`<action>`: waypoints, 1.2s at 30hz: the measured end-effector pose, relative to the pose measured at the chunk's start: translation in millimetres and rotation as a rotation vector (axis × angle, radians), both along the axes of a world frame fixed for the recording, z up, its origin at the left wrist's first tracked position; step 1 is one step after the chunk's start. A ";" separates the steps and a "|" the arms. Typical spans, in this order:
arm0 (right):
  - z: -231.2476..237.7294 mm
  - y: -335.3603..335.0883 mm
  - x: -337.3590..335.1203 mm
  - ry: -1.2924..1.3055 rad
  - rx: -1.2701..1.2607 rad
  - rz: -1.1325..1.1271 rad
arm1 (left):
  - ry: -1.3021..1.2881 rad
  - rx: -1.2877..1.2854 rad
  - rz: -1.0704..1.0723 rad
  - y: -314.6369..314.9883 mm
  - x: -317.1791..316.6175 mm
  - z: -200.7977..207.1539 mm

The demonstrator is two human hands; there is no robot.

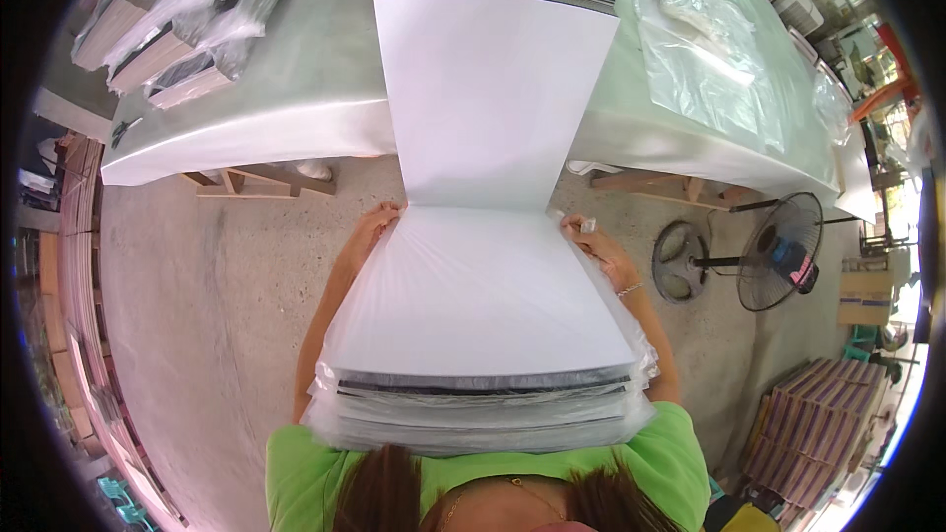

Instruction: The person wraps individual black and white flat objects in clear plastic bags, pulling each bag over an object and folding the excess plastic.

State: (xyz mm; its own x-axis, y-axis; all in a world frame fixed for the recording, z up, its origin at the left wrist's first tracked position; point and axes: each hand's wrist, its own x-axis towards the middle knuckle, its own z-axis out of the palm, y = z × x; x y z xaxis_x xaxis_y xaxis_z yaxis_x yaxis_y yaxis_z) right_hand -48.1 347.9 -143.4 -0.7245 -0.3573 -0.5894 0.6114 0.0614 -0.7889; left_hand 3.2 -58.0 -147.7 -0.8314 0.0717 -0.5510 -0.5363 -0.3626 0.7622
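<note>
Two sets of fingers, of the left hand (379,225) and the right hand (599,244), appear to pinch clear film (483,296) spread between and bodyward of them, a white panel (493,99) extending beyond; uneven pulling might skew the film or tear it

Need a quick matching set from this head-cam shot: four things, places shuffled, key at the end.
1. Left hand
2. Right hand
3. Fan
4. Wrapped packs

A. On the floor, to the person's right
B. At the right edge of the clear plastic
C. On the left part of the table
D. At the left edge of the clear plastic

Pairs: 1-D, 2-B, 3-A, 4-C
</note>
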 end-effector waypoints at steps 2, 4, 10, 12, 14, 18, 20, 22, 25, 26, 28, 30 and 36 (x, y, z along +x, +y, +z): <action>-6.7 10.5 -6.6 0.149 0.113 0.003 | 0.065 -0.298 -0.039 2.9 -14.2 -10.7; 18.4 15.1 -21.9 0.265 0.110 -0.197 | 0.215 -0.604 -0.157 -15.5 -22.7 -18.5; 153.6 -14.7 -48.0 0.488 -0.222 -0.389 | 0.503 -0.637 -0.466 31.7 -55.9 120.9; 192.0 -37.6 -42.8 0.546 -0.317 -0.320 | 0.575 -0.410 -0.606 62.0 -56.2 166.7; 219.0 -66.8 -33.5 0.609 -0.315 -0.290 | 0.641 -0.232 -0.735 93.7 -54.1 195.0; 223.7 -101.2 -21.6 0.743 -0.321 -0.091 | 0.712 -0.380 -0.639 139.7 -48.4 222.2; 224.5 -105.3 -21.0 0.855 -0.193 0.017 | 0.777 -0.376 -0.521 144.2 -52.8 218.6; 223.4 -101.2 -23.1 0.880 -0.142 0.079 | 0.715 -0.260 -0.472 139.8 -59.8 201.4; 221.4 -93.1 -27.2 0.829 -0.120 0.167 | 0.692 -0.224 -0.426 128.1 -62.2 197.4; 219.2 -91.9 -27.3 0.768 -0.153 0.109 | 0.696 -0.236 -0.415 123.2 -62.3 197.5; 213.2 -90.8 -27.9 0.640 -0.221 -0.001 | 0.679 -0.293 -0.340 109.1 -64.0 194.7; 214.4 -83.6 -29.7 0.728 -0.077 -0.051 | 0.717 -0.471 -0.259 90.7 -67.1 190.3; 219.7 -87.0 -28.6 0.780 0.013 -0.038 | 0.973 -0.778 0.112 86.0 -64.3 216.3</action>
